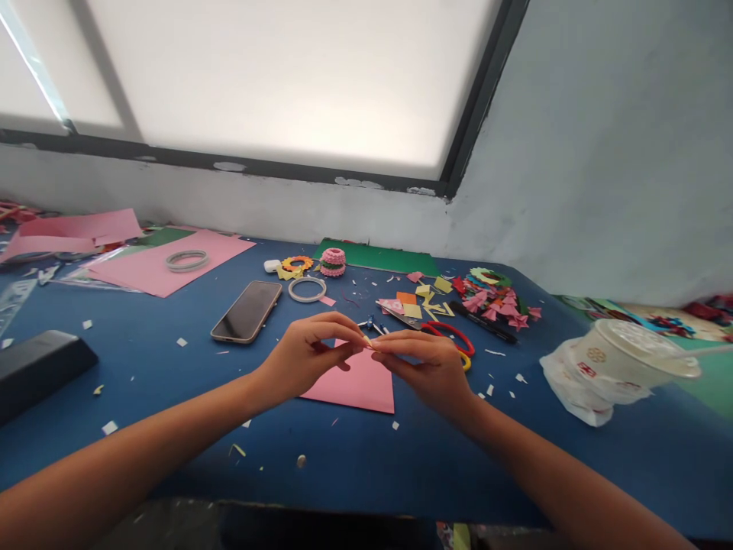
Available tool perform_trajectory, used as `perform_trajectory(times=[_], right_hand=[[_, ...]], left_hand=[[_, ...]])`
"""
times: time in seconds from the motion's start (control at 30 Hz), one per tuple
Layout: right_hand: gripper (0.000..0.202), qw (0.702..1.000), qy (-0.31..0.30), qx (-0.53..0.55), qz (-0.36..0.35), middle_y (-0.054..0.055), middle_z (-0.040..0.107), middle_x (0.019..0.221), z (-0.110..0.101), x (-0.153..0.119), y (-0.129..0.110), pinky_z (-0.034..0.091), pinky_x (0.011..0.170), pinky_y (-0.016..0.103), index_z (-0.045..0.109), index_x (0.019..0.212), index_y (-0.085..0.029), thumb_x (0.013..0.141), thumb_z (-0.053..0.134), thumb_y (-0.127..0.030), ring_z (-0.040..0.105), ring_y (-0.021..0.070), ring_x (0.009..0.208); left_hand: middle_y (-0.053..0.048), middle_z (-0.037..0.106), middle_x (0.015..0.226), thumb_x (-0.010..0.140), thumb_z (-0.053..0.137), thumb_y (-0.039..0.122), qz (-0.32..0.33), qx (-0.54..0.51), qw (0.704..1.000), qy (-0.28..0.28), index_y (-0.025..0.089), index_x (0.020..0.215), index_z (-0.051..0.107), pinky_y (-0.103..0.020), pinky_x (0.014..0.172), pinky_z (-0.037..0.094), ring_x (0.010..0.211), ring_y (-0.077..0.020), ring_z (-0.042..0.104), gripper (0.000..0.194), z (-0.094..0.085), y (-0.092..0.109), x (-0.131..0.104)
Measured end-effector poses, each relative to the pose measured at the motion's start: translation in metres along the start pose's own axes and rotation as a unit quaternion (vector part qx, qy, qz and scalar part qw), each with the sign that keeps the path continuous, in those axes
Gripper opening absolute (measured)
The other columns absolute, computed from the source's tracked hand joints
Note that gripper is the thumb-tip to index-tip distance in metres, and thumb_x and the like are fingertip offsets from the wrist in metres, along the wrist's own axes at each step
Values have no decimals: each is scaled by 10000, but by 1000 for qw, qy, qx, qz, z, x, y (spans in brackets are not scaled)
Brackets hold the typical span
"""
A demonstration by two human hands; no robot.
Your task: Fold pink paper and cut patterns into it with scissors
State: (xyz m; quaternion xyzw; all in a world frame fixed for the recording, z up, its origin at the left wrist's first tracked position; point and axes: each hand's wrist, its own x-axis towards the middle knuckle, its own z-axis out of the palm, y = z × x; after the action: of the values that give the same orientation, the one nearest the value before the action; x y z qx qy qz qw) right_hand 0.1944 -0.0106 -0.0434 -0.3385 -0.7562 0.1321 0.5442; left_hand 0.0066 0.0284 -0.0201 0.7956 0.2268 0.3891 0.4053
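My left hand (pixel 312 353) and my right hand (pixel 429 367) meet at the fingertips over the middle of the table. Pinched between them is a small yellow piece of paper (pixel 367 341), mostly hidden by the fingers. Below the hands lies a sheet of pink paper (pixel 358 388). Just beyond my right hand rest scissors (pixel 452 334) with red and yellow handles, partly covered by that hand. Small yellow paper squares (pixel 412 311) and other cut pieces are scattered behind the scissors.
A phone (pixel 247 312) and a tape roll (pixel 308 289) lie left of centre. Pink ring-shaped paper pieces (pixel 333 262) stand at the back. Folded pink paper pieces (pixel 504 302) and a black pen (pixel 484 322) are right. A bagged paper cup (pixel 615 363) stands at the right edge.
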Motion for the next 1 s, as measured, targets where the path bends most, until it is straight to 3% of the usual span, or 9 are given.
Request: perform_trajectory(times=[0.17,0.27,0.47,0.7,1.0], right_hand=[[257,978,14,-97,-182,50,701,883,-2,0,1,543,661,251,656,968,-198,746,624,-75,649,131,771],[234,954,24,-145,-261,34,709,834,-6,0,-1,521,633,246,657,920,-191,718,655,-74,638,115,721],[100,925,9,-197,-325,-18,716,745,-15,1,-10,476,591,239,663,820,-188,729,673,-150,633,95,652],[54,890,-9,-261,-374,-36,720,773,-24,3,-13,467,636,248,662,807,-198,797,609,-196,643,89,681],[94,883,-25,-268,-385,-33,715,731,-27,3,-16,475,675,230,649,790,-184,830,564,-179,648,71,698]], left_hand=[[-45,624,850,782,570,119,181,101,978,1,170,819,675,-193,593,554,703,-95,609,123,0,0,-5],[-48,641,824,768,587,91,235,129,963,3,175,841,664,-207,641,547,735,-106,616,135,1,2,-8],[-53,666,800,739,624,94,217,93,971,-27,163,832,662,-195,614,547,702,-109,633,122,3,6,-9],[-48,679,782,728,630,86,171,46,982,-62,163,791,680,-196,619,537,704,-113,633,111,1,6,-8],[-41,666,797,694,677,155,-27,-82,987,-132,143,853,679,-173,559,544,640,-102,635,160,3,7,-6]])
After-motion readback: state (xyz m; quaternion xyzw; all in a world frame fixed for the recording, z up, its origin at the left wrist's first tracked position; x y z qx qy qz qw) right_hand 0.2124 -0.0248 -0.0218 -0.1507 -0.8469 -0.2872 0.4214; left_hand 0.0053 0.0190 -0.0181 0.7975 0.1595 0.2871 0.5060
